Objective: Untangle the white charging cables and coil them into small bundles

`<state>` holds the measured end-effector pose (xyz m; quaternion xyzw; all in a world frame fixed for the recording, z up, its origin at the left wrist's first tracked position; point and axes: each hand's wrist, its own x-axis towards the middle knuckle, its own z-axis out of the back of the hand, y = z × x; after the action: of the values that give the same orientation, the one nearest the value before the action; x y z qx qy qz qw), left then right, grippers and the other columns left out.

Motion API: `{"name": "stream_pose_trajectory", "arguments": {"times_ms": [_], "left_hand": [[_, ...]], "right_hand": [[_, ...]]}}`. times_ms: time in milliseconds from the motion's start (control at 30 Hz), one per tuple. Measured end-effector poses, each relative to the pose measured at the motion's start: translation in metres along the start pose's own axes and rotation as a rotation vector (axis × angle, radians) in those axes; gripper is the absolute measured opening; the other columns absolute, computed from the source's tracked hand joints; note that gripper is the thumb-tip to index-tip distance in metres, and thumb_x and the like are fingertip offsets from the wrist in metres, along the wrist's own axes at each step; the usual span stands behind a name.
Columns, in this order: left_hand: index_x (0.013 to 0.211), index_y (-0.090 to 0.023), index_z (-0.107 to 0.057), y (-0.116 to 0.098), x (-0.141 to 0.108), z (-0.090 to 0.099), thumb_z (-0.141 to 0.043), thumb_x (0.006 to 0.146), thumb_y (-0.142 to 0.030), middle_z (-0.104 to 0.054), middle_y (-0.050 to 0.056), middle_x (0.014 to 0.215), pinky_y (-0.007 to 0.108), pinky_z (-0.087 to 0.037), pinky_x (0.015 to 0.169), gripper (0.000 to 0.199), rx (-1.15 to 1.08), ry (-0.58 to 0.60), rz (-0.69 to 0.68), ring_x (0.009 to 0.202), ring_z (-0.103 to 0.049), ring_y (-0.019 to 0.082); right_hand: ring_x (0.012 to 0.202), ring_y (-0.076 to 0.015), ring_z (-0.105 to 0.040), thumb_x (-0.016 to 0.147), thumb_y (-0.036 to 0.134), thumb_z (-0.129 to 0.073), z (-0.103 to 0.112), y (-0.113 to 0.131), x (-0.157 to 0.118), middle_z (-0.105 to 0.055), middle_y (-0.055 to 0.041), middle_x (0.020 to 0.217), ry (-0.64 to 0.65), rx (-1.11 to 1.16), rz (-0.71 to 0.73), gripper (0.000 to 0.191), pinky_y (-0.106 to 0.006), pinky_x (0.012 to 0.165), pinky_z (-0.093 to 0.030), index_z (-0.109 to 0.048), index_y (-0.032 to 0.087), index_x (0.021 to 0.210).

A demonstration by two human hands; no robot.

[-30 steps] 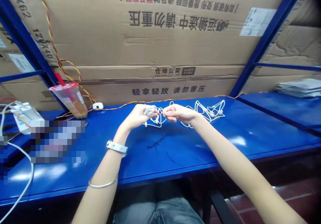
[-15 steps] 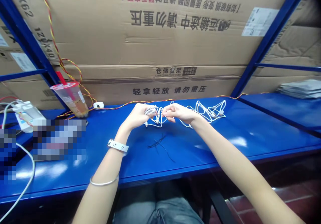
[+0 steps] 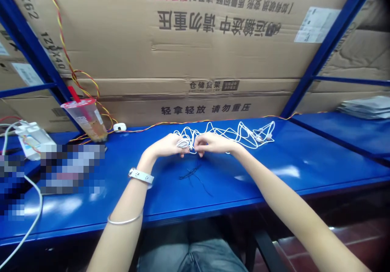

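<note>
My left hand (image 3: 167, 145) is closed around a small coiled bundle of white cable (image 3: 183, 143), whose loops show at the fingertips. Just to its right, my right hand (image 3: 213, 142) has thumb and fingers pinched together; whatever sits between them is too small to make out. Behind and to the right of both hands, loose white cables (image 3: 248, 136) lie tangled on the blue tabletop (image 3: 231, 186), with plugs at the right end. Several thin black ties (image 3: 191, 173) lie in a small heap on the near side of the hands.
On the left stand a plastic drink cup (image 3: 88, 119) with a red straw, a white earbud case (image 3: 120, 127) and a white box-shaped item (image 3: 32, 140). A blurred-out flat object (image 3: 71, 170) lies nearby. Cardboard (image 3: 198, 60) backs the blue frame; flat packets (image 3: 367, 107) are stacked right.
Both hands have moved slightly down towards me, with the coiled cable still in the left. The right hand's fingers now point more downwards. The black ties lie as before.
</note>
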<state>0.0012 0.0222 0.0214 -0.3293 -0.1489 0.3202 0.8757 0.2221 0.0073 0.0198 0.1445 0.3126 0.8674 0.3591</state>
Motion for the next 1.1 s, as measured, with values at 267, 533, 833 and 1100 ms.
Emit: {"name": "stream_pose_trajectory", "arguments": {"times_ms": [267, 533, 833, 1100], "left_hand": [[0.094, -0.016, -0.071, -0.015, -0.011, 0.007, -0.061, 0.075, -0.051, -0.071, 0.006, 0.075, 0.022, -0.026, 0.039, 0.041, -0.131, 0.105, 0.065, 0.046, -0.042, 0.010], [0.088, -0.014, -0.069, -0.010, -0.011, 0.010, -0.061, 0.074, -0.058, -0.066, 0.005, 0.069, 0.021, -0.024, 0.039, 0.047, -0.191, -0.191, 0.110, 0.046, -0.039, 0.008], [0.088, -0.014, -0.069, -0.005, -0.010, 0.010, -0.063, 0.074, -0.054, -0.066, 0.004, 0.068, 0.022, -0.027, 0.042, 0.042, -0.217, -0.218, 0.096, 0.047, -0.040, 0.008], [0.090, -0.015, -0.068, -0.004, -0.010, 0.011, -0.063, 0.074, -0.053, -0.067, 0.005, 0.069, 0.022, -0.028, 0.042, 0.042, -0.220, -0.223, 0.108, 0.046, -0.043, 0.009]], "right_hand": [[0.079, -0.0157, -0.060, 0.084, 0.032, -0.060, 0.008, 0.007, -0.005, -0.069, -0.0035, 0.083, 0.222, -0.077, 0.111, 0.020, -0.027, 0.075, -0.043, -0.069, 0.015, 0.083], [0.074, -0.0124, -0.056, 0.084, 0.036, -0.063, -0.007, 0.016, -0.003, -0.067, -0.0049, 0.082, 0.405, -0.060, 0.279, 0.024, -0.024, 0.072, -0.041, -0.073, 0.014, 0.083], [0.077, -0.0133, -0.052, 0.081, 0.025, -0.067, -0.010, 0.021, -0.006, -0.058, -0.0016, 0.078, 0.382, -0.227, 0.292, 0.012, -0.025, 0.076, -0.039, -0.072, 0.018, 0.089], [0.080, -0.0136, -0.050, 0.078, 0.017, -0.069, -0.016, 0.023, -0.004, -0.053, -0.0019, 0.083, 0.427, -0.274, 0.290, 0.016, -0.025, 0.077, -0.039, -0.071, 0.019, 0.094]]}}
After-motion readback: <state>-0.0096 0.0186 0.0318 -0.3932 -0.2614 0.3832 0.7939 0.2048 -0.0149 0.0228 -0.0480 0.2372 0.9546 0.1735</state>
